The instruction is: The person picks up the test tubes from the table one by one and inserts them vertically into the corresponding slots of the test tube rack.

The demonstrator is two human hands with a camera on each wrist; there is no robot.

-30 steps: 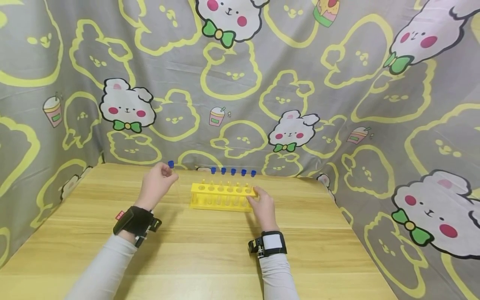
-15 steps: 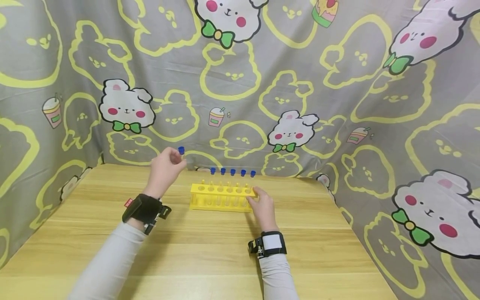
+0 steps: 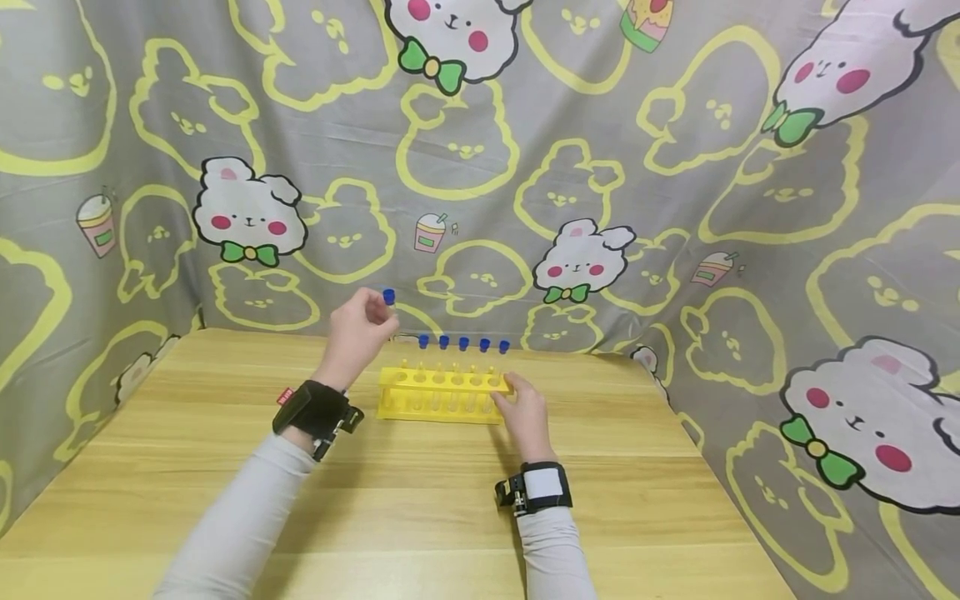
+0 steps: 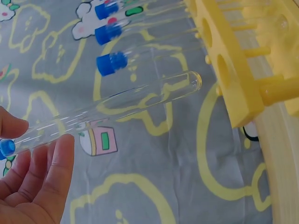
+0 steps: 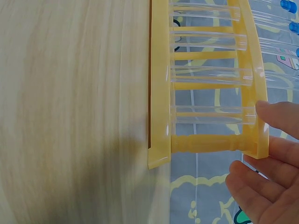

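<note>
My left hand [image 3: 358, 335] pinches a clear test tube [image 4: 140, 99] near its blue stopper [image 3: 388, 297], thumb on one side and fingers on the other. The tube's rounded bottom points toward the end hole of the yellow test tube rack [image 3: 442, 416], a small gap away in the left wrist view. That leftmost hole holds no tube. Several other stoppered tubes stand upright in a row in the rack. At the rack's right end, my right hand [image 3: 527, 421] grips the upper plate [image 5: 260, 88] between thumb and fingers.
The rack stands on a wood-grain table [image 3: 435, 517] toward its back edge. A grey cloth [image 3: 480, 225] with cartoon prints hangs behind the table and along both sides.
My left hand has risen and moved right with the test tube, from beside the rack to above its left end. The right hand stays on the rack.
</note>
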